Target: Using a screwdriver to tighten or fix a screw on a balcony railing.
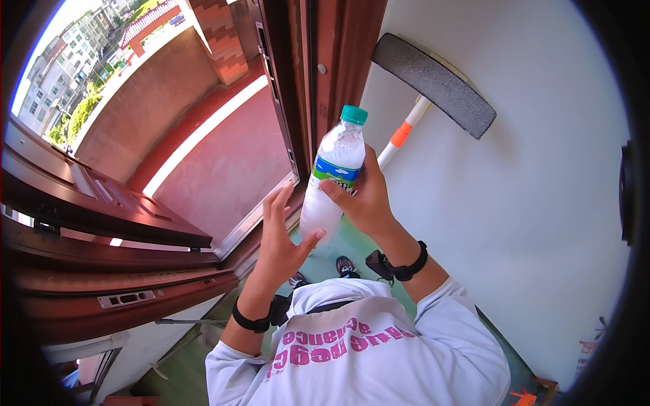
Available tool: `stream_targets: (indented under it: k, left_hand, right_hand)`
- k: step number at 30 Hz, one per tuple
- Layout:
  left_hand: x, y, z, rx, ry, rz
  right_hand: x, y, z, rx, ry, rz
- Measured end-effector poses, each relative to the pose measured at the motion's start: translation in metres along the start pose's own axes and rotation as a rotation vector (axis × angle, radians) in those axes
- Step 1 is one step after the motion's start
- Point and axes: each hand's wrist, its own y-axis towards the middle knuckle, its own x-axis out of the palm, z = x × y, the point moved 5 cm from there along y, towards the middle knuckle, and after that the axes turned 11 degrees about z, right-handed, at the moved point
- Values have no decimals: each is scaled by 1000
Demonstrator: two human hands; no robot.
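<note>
While pale buildings (pixel 61 68) show outside at far left, a reddish-brown frame (pixel 189 287) nearer by bears a metal plate (pixel 126 298). The left hand (pixel 279 240) comes next, fingers spread and thumb apart, close to the bottle's lower end; whether it touches cannot be told. Slightly tilted, the green-capped bottle (pixel 319 211) stands out before the person; its blue-and-green label (pixel 332 171) carries cloud shapes and dark lettering, partly hidden by the right thumb. Below, the white shirt (pixel 379 379) bears large pink lettering, upside down. The right hand (pixel 369 199) grips the bottle, fingers wrapped around it. Rightmost, a grey-padded mop (pixel 435 86) shows against a pale wall (pixel 548 176).
</note>
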Motion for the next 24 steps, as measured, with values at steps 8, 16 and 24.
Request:
stream_targets:
  k: [8,16,24]
  left_hand:
    - [43,-25,37,304,95,-222]
    - [107,-16,28,189,280,-333]
    - [87,-37,27,-40,95,81]
  right_hand:
    - [-8,27,12,-60,-78,103]
    - [-4,37,21,-32,-87,96]
    - [5,31,29,-48,-71,-6]
